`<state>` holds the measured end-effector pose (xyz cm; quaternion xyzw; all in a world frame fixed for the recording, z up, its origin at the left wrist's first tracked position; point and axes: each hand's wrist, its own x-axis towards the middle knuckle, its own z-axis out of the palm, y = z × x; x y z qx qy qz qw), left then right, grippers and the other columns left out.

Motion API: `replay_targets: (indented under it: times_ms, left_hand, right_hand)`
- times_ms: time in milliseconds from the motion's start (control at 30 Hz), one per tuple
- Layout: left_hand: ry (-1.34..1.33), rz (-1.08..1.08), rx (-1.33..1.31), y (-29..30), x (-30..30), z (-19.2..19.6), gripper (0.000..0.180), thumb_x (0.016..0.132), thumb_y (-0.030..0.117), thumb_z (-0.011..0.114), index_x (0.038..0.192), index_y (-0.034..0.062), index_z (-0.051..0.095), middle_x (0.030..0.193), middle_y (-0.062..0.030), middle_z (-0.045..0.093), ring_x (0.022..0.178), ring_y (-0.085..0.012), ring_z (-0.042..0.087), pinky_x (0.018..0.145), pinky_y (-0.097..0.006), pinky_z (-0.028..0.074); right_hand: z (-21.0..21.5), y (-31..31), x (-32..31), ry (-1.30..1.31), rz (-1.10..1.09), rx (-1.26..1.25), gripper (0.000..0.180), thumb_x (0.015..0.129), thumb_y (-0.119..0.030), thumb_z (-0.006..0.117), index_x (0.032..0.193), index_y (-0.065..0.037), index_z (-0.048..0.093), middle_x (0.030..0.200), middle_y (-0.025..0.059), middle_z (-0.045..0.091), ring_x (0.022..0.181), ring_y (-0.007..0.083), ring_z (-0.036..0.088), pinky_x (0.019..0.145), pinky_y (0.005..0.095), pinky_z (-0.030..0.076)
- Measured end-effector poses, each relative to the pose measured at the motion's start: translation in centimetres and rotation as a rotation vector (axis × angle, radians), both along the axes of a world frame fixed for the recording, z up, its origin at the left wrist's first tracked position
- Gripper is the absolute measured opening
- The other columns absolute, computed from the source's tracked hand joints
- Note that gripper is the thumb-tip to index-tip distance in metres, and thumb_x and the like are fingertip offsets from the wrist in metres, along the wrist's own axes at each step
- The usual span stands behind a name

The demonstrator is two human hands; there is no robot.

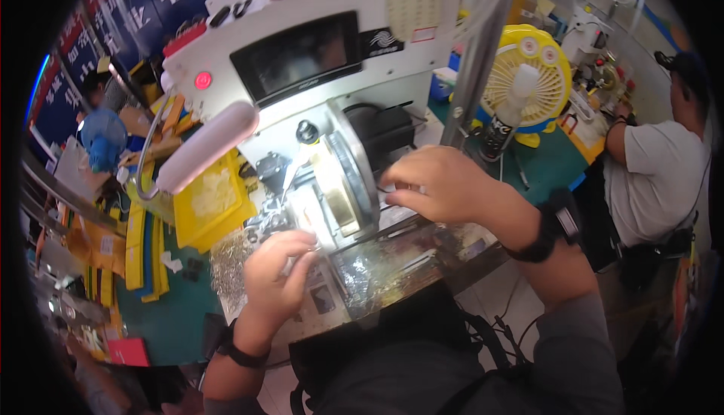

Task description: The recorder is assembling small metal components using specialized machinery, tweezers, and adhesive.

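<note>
Small silvery metal pieces (230,264) lie heaped on the counter (392,264) at lower centre-left of the frame, just beside the left hand (275,275). That hand's fingers (302,245) are curled together near the bright working area at the front of the white machine (302,68) with a dark screen; whether they pinch a piece cannot be told. The right hand (441,185), right of centre, rests with fingers (396,181) bent together against the machine's rounded metal housing (354,173). A yellow plastic tray (207,204) sits left of the machine, and a yellow desk fan (528,75) stands at upper right, near another person (664,166) in a white shirt.
</note>
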<state>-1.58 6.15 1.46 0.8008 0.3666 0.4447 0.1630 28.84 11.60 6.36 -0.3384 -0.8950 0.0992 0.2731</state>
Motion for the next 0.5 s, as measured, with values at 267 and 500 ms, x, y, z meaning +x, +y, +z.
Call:
replay_targets:
  times_ms: [267, 500]
  left_hand:
    - [0.117, -0.177, 0.051, -4.2, 4.4, 3.4, 0.020, 0.081, -0.001, 0.070, 0.101, -0.0014, 0.067, 0.090, -0.0139, 0.071, 0.082, -0.0307, 0.070, 0.074, -0.036, 0.053]
    - [0.113, -0.184, -0.382, -2.3, 11.4, 1.0, 0.021, 0.088, 0.006, 0.072, 0.107, -0.0002, 0.072, 0.092, -0.0144, 0.075, 0.084, -0.0279, 0.073, 0.078, -0.032, 0.055]
  right_hand:
    - [0.8, -3.5, 2.3, 0.148, 0.113, 0.178, 0.010, 0.082, -0.014, 0.072, 0.081, -0.009, 0.064, 0.077, 0.0054, 0.061, 0.074, 0.0275, 0.059, 0.075, 0.0384, 0.044]
    - [-2.4, -5.9, 2.8, 0.135, 0.142, 0.256, 0.012, 0.079, -0.015, 0.074, 0.082, -0.008, 0.064, 0.079, 0.0052, 0.060, 0.079, 0.0275, 0.059, 0.077, 0.0397, 0.044]
